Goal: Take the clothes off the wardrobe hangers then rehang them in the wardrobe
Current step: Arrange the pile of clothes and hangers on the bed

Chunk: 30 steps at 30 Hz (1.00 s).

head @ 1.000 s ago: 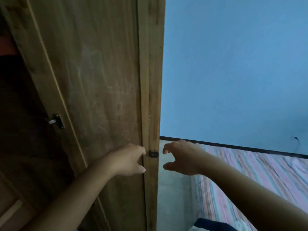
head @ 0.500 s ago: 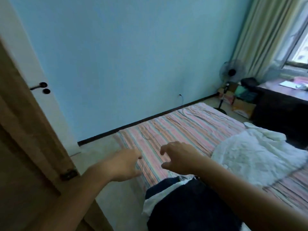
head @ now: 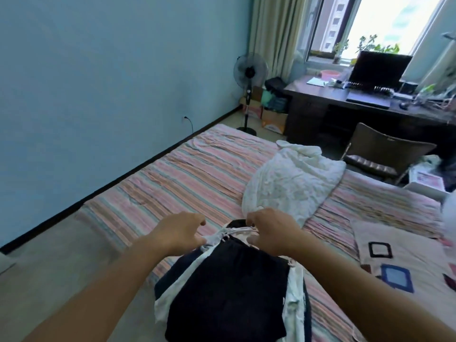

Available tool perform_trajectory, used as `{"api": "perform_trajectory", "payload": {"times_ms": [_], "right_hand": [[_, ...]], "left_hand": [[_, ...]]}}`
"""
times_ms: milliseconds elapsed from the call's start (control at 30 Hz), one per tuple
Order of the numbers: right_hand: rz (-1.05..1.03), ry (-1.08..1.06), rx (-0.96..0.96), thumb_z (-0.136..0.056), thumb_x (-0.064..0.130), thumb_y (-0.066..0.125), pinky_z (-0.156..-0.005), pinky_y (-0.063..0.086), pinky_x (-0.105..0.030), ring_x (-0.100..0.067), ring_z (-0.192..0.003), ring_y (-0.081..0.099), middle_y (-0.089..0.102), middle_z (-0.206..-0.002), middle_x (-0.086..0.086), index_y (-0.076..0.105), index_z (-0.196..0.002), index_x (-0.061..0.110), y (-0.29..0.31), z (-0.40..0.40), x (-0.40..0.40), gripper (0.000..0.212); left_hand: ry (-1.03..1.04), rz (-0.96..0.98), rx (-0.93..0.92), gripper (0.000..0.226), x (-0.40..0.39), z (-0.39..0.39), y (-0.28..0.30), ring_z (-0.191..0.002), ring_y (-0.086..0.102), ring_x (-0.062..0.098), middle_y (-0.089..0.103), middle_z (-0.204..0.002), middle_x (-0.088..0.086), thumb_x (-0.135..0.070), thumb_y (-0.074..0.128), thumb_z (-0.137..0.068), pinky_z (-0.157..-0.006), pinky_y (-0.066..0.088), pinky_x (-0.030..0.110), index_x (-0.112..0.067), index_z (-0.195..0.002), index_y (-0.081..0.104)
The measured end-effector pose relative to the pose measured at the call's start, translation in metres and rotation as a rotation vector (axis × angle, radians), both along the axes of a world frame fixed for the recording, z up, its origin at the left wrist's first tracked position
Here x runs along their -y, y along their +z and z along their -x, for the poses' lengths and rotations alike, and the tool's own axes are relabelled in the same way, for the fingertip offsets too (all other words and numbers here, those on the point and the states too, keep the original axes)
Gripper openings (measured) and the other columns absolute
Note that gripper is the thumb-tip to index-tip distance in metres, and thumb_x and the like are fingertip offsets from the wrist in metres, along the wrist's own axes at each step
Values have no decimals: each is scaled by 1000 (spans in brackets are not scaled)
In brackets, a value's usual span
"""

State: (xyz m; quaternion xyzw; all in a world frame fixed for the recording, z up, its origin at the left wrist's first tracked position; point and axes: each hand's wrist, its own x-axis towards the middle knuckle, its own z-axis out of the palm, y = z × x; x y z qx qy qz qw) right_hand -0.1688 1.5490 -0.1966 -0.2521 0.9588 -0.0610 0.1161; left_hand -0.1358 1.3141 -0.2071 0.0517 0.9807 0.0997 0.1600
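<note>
Both hands have swung from wardrobe to bed. Left hand [head: 179, 233] and right hand [head: 272, 232] curl over white hangers [head: 238, 230] topping the near clothes pile [head: 229, 287]; firm grasp cannot be told. Step: pickup. Next: lift hangers clear.

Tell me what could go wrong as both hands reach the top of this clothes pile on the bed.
The pile of clothes overhangs the bed's near edge, so a pull might drag it to the floor. White hangers look bunched together at its top; lifting one could snag others. The left hand and right hand hover close together and may crowd each other.
</note>
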Motion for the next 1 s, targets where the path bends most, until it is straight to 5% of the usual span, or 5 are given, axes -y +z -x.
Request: {"api": "perform_trajectory", "payload": {"times_ms": [300,433,767,1000], "right_hand": [[-78,-238,45,-88,29,58,-80,51,-36,-29,-104,63,65,-114,-4,62,-112,19,-72,92,-114,27],[-85,-296,79,-88,29,60,-71,43,-34,-28,-104,62,66,-115,-4,61,-115,19,-121,128,-146,29],[-63,-408,229,-88,21,59,-84,52,-37,-28,-107,60,64,-115,-2,59,-114,16,-272,215,-197,26],[-150,-412,258,-89,22,61,-62,35,-33,-29,-96,62,63,-106,-4,45,-94,18,-394,250,-207,17]], "left_hand": [[-58,-28,53,43,-83,130,-84,-113,59,20,63,-125,-4,-39,61,-92,-89,50,36,-26,-133,56],[-22,-48,130,44,-109,180,-140,-111,59,22,62,-126,0,-40,61,-91,-87,48,35,-24,-132,56],[-42,41,266,34,-134,276,-291,-101,60,23,64,-115,2,-34,61,-89,-72,44,33,-22,-121,54],[-33,77,287,39,-134,329,-393,-108,58,25,60,-121,4,-32,63,-89,-73,43,33,-17,-122,51]]}}
